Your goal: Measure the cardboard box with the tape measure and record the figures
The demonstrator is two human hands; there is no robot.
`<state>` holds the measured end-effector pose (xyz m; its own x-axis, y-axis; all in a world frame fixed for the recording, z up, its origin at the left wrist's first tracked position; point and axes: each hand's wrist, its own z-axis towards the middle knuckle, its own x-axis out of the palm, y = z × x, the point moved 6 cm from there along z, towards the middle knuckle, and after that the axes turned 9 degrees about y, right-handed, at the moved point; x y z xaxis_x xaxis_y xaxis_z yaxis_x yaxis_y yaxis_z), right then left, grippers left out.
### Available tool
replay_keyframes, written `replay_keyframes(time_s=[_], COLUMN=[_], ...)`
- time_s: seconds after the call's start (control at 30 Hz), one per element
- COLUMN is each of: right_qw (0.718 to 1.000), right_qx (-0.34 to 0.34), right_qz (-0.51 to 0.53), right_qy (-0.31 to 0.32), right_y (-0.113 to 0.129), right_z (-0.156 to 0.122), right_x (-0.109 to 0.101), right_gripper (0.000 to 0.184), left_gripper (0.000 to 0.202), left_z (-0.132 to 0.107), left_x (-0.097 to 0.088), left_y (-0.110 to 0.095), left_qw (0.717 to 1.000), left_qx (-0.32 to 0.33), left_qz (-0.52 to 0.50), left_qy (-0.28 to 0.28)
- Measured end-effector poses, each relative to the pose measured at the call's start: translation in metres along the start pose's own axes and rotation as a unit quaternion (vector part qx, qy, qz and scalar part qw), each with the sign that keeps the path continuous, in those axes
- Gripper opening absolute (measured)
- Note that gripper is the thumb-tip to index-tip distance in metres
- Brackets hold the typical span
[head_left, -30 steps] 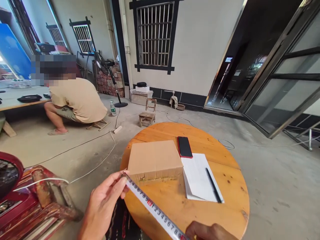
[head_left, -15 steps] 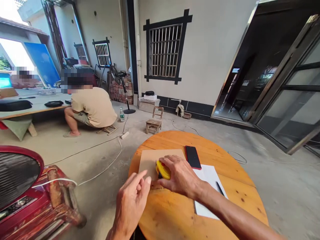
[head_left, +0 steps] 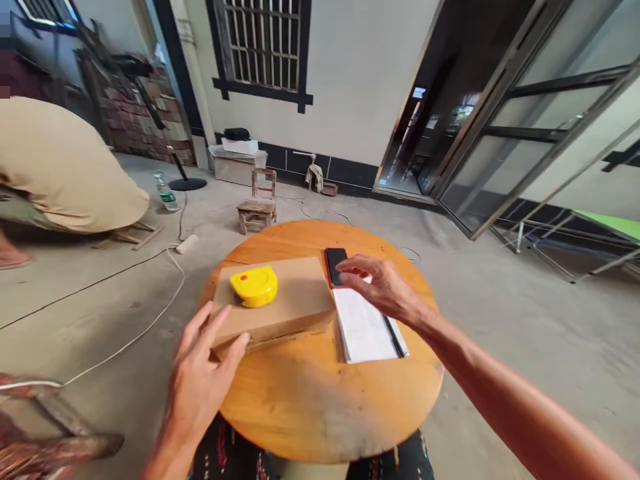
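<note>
Head view: tape (head_left: pixel 257 287) now lying released on box (head_left: pixel 300 287), left-centre; left hand (head_left: pixel 203 373) spreading wide, right hand (head_left: pixel 384 285) gaping empty; measuring seemingly pausing.

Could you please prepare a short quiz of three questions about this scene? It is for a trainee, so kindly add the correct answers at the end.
1. Where does the yellow tape measure lie? (a) on the floor (b) on the cardboard box (c) on the small chair
2. True or false: a pen lies on the white paper.
3. Fill in: the ___ hand is nearer to the red-edged phone.

Key: 1. b; 2. true; 3. right hand
</note>
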<state>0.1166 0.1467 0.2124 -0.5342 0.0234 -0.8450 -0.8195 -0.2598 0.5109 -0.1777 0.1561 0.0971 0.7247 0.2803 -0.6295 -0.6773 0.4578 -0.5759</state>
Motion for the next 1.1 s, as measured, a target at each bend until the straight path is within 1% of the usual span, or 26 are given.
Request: replay_keyframes(time_s=[0.07,0.1,0.13,0.17,0.23,0.27,0.33,0.37,0.4,0.43,0.47,0.5,0.53,0.57,0.63,0.67,0.7,0.77,0.83,0.87,0.9,0.97,1.0,1.03,1.1], right_qw=[0.991,0.984,0.979,0.975,0.970,0.967,0.962,0.959,0.956,0.954,0.951,0.948,0.945,0.943,0.941,0.941,0.942,0.946,0.952,0.960,0.968,0.978,0.973,0.962,0.934], right_qx=[0.133,0.173,0.199,0.218,0.236,0.243,0.255,0.260,0.264,0.266,0.268,0.270,0.272,0.274,0.276,0.275,0.273,0.265,0.252,0.241,0.227,0.203,0.193,0.182,0.154], right_qz=[-0.020,-0.032,-0.037,-0.042,-0.053,-0.062,-0.085,-0.099,-0.113,-0.128,-0.142,-0.155,-0.166,-0.173,-0.179,-0.178,-0.175,-0.162,-0.145,-0.120,-0.079,0.051,0.128,0.203,0.320], right_qy=[-0.003,-0.001,0.005,0.012,0.029,0.037,0.048,0.052,0.055,0.059,0.062,0.066,0.069,0.072,0.078,0.082,0.084,0.089,0.092,0.083,0.065,0.020,-0.002,-0.018,-0.039], right_y=[-0.051,-0.073,-0.092,-0.108,-0.132,-0.139,-0.146,-0.147,-0.146,-0.145,-0.143,-0.142,-0.140,-0.140,-0.140,-0.140,-0.141,-0.142,-0.145,-0.146,-0.147,-0.151,-0.152,-0.153,-0.149], right_z=[-0.038,-0.058,-0.077,-0.093,-0.118,-0.125,-0.132,-0.133,-0.131,-0.129,-0.127,-0.125,-0.123,-0.122,-0.122,-0.122,-0.122,-0.124,-0.128,-0.131,-0.134,-0.143,-0.149,-0.154,-0.163], right_x=[-0.018,-0.021,-0.021,-0.018,-0.004,0.005,0.022,0.028,0.034,0.039,0.042,0.045,0.048,0.050,0.054,0.057,0.059,0.061,0.059,0.055,0.050,0.037,0.030,0.024,0.016], right_gripper=[0.022,0.023,0.024,0.025,0.025,0.024,0.020,0.019,0.018,0.019,0.020,0.020,0.019,0.019,0.018,0.018,0.019,0.028,0.040,0.042,0.041,0.037,0.036,0.035,0.035], left_gripper=[0.049,0.051,0.053,0.055,0.055,0.050,0.045,0.046,0.045,0.044,0.041,0.037,0.031,0.024,0.011,0.009,0.011,0.017,0.025,0.027,0.028,0.029,0.030,0.030,0.032], left_z=[0.007,0.007,0.005,-0.001,-0.018,-0.025,-0.035,-0.036,-0.037,-0.036,-0.034,-0.033,-0.033,-0.034,-0.044,-0.051,-0.058,-0.072,-0.082,-0.085,-0.086,-0.087,-0.086,-0.086,-0.085], left_x=[-0.001,-0.003,-0.007,-0.012,-0.021,-0.019,-0.002,0.011,0.024,0.037,0.054,0.073,0.092,0.111,0.143,0.154,0.161,0.167,0.165,0.164,0.162,0.159,0.158,0.157,0.156], left_y=[0.002,-0.001,-0.008,-0.018,-0.051,-0.073,-0.128,-0.153,-0.176,-0.196,-0.211,-0.220,-0.225,-0.225,-0.216,-0.208,-0.201,-0.188,-0.181,-0.179,-0.177,-0.175,-0.175,-0.174,-0.173], left_qw=[1.000,1.000,1.000,0.999,0.991,0.991,0.988,0.983,0.973,0.962,0.951,0.940,0.929,0.918,0.897,0.892,0.891,0.896,0.903,0.907,0.910,0.917,0.920,0.923,0.930], left_qx=[-0.006,-0.009,-0.012,-0.015,-0.003,0.021,0.136,0.183,0.227,0.265,0.292,0.304,0.308,0.301,0.276,0.259,0.247,0.233,0.228,0.223,0.217,0.204,0.199,0.196,0.187], left_qz=[0.002,0.007,0.012,0.018,0.022,0.016,-0.010,-0.020,-0.033,-0.042,-0.042,-0.038,-0.032,-0.023,-0.002,0.008,0.014,0.014,0.005,0.000,-0.005,-0.021,-0.029,-0.036,-0.035], left_qy=[0.018,0.014,-0.007,-0.041,-0.131,-0.131,-0.073,-0.017,0.017,0.046,0.095,0.147,0.202,0.257,0.345,0.369,0.380,0.377,0.363,0.357,0.352,0.341,0.336,0.330,0.316])
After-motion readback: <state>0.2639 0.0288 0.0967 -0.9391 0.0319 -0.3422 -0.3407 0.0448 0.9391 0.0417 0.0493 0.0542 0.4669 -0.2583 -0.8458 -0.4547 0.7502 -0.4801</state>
